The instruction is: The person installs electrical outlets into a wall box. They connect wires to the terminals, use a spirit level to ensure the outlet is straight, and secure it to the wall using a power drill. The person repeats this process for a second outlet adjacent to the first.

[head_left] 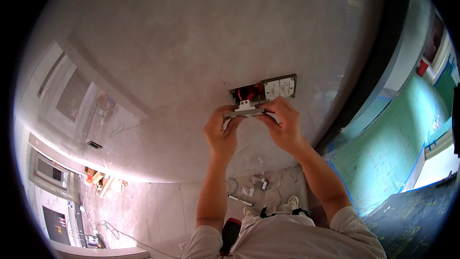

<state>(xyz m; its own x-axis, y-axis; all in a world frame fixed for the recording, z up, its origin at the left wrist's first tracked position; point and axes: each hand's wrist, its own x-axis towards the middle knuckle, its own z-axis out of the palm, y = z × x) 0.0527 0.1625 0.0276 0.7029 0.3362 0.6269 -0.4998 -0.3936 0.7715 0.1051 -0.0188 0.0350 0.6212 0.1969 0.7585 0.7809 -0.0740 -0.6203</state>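
Note:
My left hand (223, 128) and my right hand (283, 122) pinch opposite ends of an electrical wall fitting (246, 112). It has a thin grey front plate and a white back block with small terminal holes; I cannot tell whether it is a switch or a socket. The fitting is tilted, back towards the wall, just below an open recessed box (243, 92) with red showing inside. Directly right of that box, a white fitting (280, 88) sits in a grey frame without its cover. My right fingertips are close under this frame.
A smooth grey wall (167, 57) fills the middle. Another small wall opening (94, 145) is at lower left. Scraps (258, 182) and a white tube (239, 200) lie on the floor by my feet. Cables (112, 230) run at left. Green floor sheeting (383, 163) spreads at right, beyond a dark edge (357, 100).

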